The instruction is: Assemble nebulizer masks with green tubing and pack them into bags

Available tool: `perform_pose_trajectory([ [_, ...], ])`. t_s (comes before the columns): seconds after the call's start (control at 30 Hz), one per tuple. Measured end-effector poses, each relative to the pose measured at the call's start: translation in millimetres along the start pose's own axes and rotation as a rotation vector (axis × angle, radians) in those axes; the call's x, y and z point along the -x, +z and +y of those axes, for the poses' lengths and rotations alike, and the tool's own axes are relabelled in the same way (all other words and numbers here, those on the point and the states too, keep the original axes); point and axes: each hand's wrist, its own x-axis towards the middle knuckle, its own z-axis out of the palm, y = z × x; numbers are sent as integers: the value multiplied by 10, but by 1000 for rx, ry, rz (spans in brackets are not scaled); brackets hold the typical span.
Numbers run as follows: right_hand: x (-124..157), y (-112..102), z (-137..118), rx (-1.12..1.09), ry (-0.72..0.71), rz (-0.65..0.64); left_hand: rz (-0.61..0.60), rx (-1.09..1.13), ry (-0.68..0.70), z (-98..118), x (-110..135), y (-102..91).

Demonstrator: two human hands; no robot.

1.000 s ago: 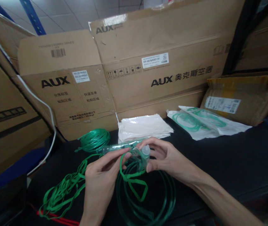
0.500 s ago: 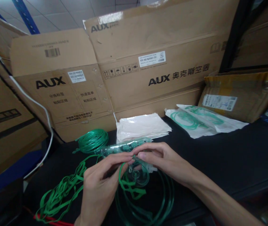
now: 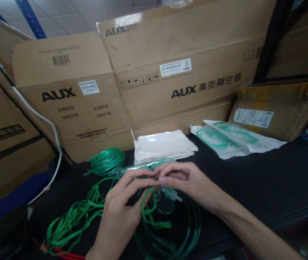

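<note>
Here's the left hand (image 3: 124, 206) meeting the right hand (image 3: 190, 180), fingertips close together, the fingers of both pinching the clear mask (image 3: 167, 206) near its upper edge (the exact grip hides behind the fingers). The mask sits over looped tubing (image 3: 198, 224), a green strap (image 3: 162, 225) dangling beside it! On the black surface (image 3: 240, 177), a strap bundle (image 3: 71, 224) lies to the left, near a green coil (image 3: 107, 161).

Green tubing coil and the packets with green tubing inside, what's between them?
In the head view, a white stack lies between the coil and the packets, with a clear plastic package nearer the person.
</note>
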Motion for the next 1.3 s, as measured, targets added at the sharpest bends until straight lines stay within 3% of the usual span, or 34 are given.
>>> perform_pose_trajectory([
  [0.13,-28,-9,3,73,-98,50,23,-19,-138,-32,15,17],
  [0.27,-29,11,63,186,-197,101,-60,24,-312,-32,33,54],
  [0.4,12,68,83,231,-230,124,-136,44,-388,30,34,109],
  [0.87,65,31,-106,538,-368,180,-70,-97,-290,69,46,21],
  [1.3,54,-100,-180,527,-330,293,-24,-174,-278,44,17,-117],
])
